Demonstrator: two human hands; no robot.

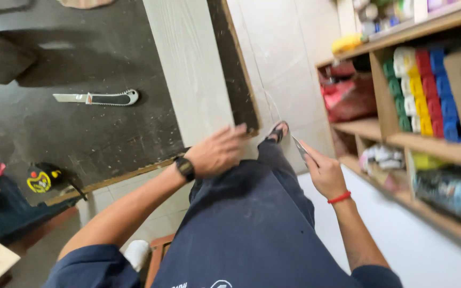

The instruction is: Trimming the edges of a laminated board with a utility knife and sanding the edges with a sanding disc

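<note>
Left hand [219, 153] lay spread, pressing plank [193, 69] at bench [81, 133] corner | right hand [324, 173] pinched bare blade [300, 148] beside thigh | risk: blade could nick leg or fingers; plank might slip.

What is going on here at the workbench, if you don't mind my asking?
A person stands at a dark work board, seen from their own head camera. Their left hand presses on the near end of a pale plank lying across the board. Their right hand holds a small blade off to the side. A utility knife lies untouched on the board, a yellow tape measure at its edge.
</note>
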